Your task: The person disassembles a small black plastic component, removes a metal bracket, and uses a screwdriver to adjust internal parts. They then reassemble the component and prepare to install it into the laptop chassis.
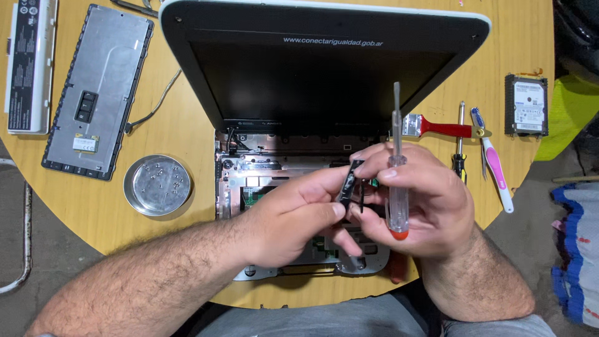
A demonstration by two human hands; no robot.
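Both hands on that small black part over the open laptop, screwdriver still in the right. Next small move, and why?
Probably set the black part down on the table: both the left hand and right hand pinch it, and the screwdriver sits parked, tip up.

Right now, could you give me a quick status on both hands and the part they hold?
Left hand and right hand pinch small black bracket. Right also grips clear-handled screwdriver, tip up. Opened laptop beneath; nothing obstructing.

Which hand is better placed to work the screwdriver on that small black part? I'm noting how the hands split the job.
The right hand, probably. It already grips the clear-handled screwdriver, blade pointing up, while also pinching the small black part. The left hand only steadies that part from the other side.
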